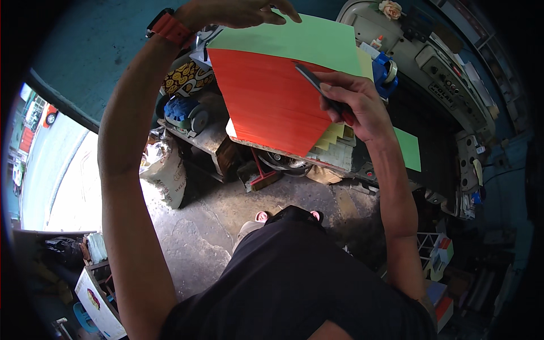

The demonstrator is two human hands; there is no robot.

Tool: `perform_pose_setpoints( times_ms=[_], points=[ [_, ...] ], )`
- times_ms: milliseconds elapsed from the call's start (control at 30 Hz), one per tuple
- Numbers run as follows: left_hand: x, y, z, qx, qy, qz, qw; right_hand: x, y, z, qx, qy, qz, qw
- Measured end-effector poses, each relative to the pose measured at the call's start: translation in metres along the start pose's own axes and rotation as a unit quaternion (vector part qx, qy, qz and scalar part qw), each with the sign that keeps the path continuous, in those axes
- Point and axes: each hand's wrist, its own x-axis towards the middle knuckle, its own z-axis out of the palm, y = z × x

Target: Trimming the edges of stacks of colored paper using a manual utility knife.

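Observation:
My right hand (360, 105) is closed around a slim grey box cutter (313, 77) with a red part near its lower end. Its tip points up and left over a large red sheet (272, 96). Behind the red sheet lies a light green sheet (300, 37), and my left hand (243, 12) is over its far left edge, fingers stretched out and holding nothing. A red watch (170, 28) is on my left wrist. Pale yellow sheets (330, 137) stick out under the red sheet's right corner. Whether the cutter touches the paper I cannot tell.
A beige machine (391, 48) stands at the far right, with a blue tape dispenser (386, 73) and a glue bottle (377, 42) beside it. A white sack (164, 170) and a red-handled dustpan (260, 177) are on the floor. The street shows through the opening at left.

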Motion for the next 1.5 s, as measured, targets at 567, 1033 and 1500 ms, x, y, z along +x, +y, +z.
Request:
perform_pose_setpoints(
  times_ms=[567,1033,1500],
  points=[
    [-0.118,-0.067,-0.026,0.023,0.227,-0.071,0.971,0.088,0.017,0.156,0.037,-0.078,0.043,0.995],
    [-0.1,-0.059,0.087,-0.174,0.386,-0.254,0.87,0.001,-0.006,-0.035,-0.31,0.366,-0.05,0.876],
    [-0.095,-0.06,0.093,-0.268,0.42,-0.306,0.811,0.009,0.004,-0.05,-0.187,0.306,-0.05,0.932]
  ],
)
